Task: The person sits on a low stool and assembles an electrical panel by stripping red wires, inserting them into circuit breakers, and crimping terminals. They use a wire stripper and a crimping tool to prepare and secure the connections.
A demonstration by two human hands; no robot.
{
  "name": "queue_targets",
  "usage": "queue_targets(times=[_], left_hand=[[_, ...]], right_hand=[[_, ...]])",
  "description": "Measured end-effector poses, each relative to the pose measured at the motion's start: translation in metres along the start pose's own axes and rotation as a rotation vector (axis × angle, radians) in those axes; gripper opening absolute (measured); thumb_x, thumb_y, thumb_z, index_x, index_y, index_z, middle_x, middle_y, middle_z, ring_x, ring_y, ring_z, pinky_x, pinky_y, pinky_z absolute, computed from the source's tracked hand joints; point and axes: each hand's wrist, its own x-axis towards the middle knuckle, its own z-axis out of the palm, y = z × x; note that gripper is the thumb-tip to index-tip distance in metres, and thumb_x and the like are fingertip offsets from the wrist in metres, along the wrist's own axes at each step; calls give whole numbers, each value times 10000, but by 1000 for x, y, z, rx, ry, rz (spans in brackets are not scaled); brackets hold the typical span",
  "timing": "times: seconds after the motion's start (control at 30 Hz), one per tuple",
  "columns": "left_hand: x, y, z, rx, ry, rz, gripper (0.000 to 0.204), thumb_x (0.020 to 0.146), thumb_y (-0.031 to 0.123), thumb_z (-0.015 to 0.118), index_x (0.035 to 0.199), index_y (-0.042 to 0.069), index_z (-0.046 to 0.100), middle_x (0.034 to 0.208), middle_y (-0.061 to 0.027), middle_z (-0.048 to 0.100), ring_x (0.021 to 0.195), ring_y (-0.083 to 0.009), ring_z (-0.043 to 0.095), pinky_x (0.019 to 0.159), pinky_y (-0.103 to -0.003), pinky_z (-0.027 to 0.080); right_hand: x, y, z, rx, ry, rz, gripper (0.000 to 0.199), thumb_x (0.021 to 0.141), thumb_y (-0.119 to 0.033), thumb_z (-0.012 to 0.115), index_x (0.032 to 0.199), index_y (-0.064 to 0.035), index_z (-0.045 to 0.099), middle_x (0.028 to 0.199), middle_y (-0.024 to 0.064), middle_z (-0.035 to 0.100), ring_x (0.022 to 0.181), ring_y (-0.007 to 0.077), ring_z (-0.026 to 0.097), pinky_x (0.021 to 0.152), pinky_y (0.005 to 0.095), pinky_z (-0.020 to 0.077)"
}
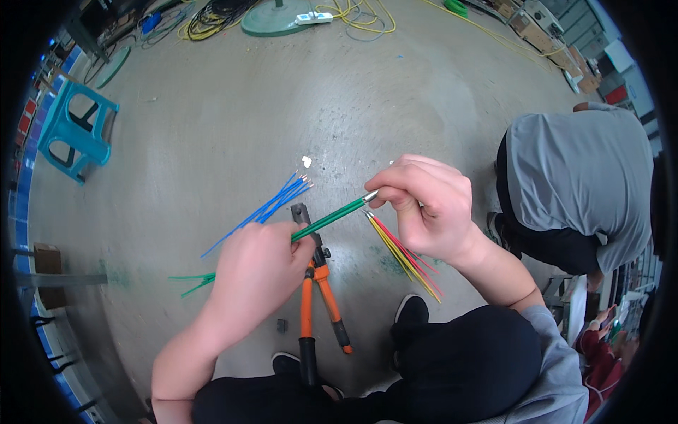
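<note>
My left hand (258, 275) is closed round a small bundle of green wires (330, 220), whose loose tails spread out past its far-left side. At the other end of the bundle, my right hand (434, 205) pinches a silver metal sleeve (370, 198) between thumb and forefinger. The sleeve sits at the tip of the green wires; how far over them it reaches I cannot tell. Beneath my hands, a hand crimping tool (306, 304) with orange and black handles lies on the floor. Blue wires (272, 203) lie left of its head, and yellow and red wires (399, 253) lie to the right.
A teal plastic stool (79, 131) stands at the left. Another person in a grey shirt (579, 173) crouches at the right. Cables, a green round base (272, 20) and a white power strip (314, 18) are at the back. A white scrap (306, 162) lies beyond the blue wires.
</note>
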Motion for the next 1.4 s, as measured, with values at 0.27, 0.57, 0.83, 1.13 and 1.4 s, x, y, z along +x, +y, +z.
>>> queue_targets(times=[0.27,0.57,0.83,1.13,1.4], left_hand=[[5,-8,19,-212,-239,-75,353,972,216,632,722,-33,614,601,-225,559,563,-394,607,568,-474,461],[2,-127,88,273,85,-109,287,952,213,622,778,-6,685,744,-255,689,700,-442,689,681,-532,571],[-28,-216,139,253,-103,-349,326,946,238,612,811,-33,734,828,-275,713,790,-454,712,751,-536,589],[-70,-257,151,13,-244,-475,423,1000,303,454,1123,-39,672,1069,-299,723,1019,-480,694,922,-562,547],[-35,-275,186,-101,-162,-261,354,1035,269,413,1059,-19,617,1028,-308,697,999,-497,663,883,-597,510]], right_hand=[[-21,8,31,81,-50,-19,192,755,160,677,885,30,733,739,146,677,664,256,664,609,321,523],[-178,-27,119,1073,-1140,1411,977,985,-788,452,1477,52,374,1302,232,625,1137,267,660,867,437,609],[-177,-78,141,2167,-841,1634,367,1127,-335,488,1372,-63,501,1374,208,637,1325,351,609,1104,464,500],[-155,-42,42,1657,-634,2011,184,943,-110,537,1117,-74,490,758,43,483,622,217,517,616,374,452],[-109,-54,-24,1009,-538,2109,266,1045,-125,589,1284,-77,481,813,11,480,497,42,382,389,183,256]])
